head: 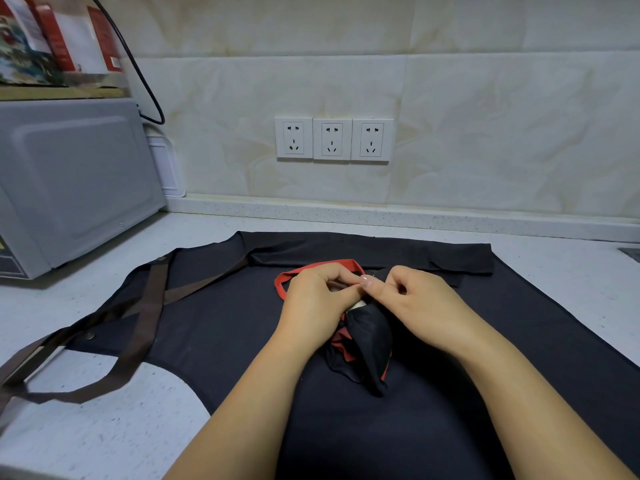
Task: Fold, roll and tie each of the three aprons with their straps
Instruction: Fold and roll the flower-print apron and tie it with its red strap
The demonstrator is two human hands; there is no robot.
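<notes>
A rolled black apron with red trim (367, 344) lies on top of a dark apron (221, 327) spread flat over the counter. Its red strap (311, 271) loops out behind my left hand. My left hand (315, 299) holds the top end of the roll, fingers curled around the strap there. My right hand (415, 299) pinches the same spot from the right, thumb against my left fingertips. The flat apron's brown straps (145, 317) trail off to the left. Another dark folded cloth (381, 254) lies at the back; I cannot tell whether it is a separate apron.
A grey microwave (69, 181) stands at the left on the speckled white counter (571, 271). Three wall sockets (332, 138) sit on the tiled wall behind. Boxes (52, 39) are stacked on the microwave, and a black cable (138, 71) hangs down beside it.
</notes>
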